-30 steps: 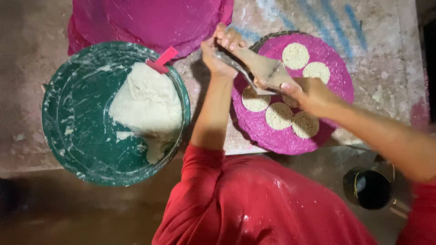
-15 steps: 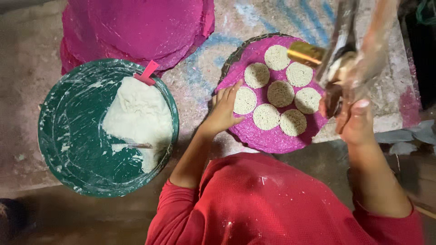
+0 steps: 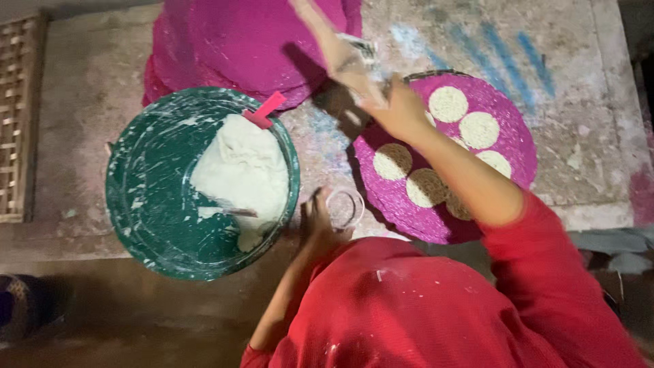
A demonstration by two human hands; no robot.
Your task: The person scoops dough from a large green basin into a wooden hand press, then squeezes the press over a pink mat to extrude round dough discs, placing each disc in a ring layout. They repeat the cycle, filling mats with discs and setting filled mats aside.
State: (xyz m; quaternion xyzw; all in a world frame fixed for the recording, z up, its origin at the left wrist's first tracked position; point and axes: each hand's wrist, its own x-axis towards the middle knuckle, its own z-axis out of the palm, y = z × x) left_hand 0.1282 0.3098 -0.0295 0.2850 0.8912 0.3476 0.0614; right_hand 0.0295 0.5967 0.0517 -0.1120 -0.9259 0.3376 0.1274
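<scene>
Reaching toward the frame's top, the right hand (image 3: 395,109) grips a blurred metal tool (image 3: 354,58) above the magenta tray (image 3: 518,146) of dough discs (image 3: 447,103); the left hand (image 3: 317,221), fingers loosely curled, touches a clear ring (image 3: 345,208) beside the green basin (image 3: 136,204); best bring the tool down squarely, clear of finished discs.

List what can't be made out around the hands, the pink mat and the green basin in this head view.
- Right hand: blurred by motion; the thin tool it holds is unidentifiable.
- Round pink woven mat: the forearm covers part of the flat white dough discs.
- Left hand: in shadow beside a small clear ring; contact unclear.
- Green round basin: white dough lump hides part of its floor.
</scene>
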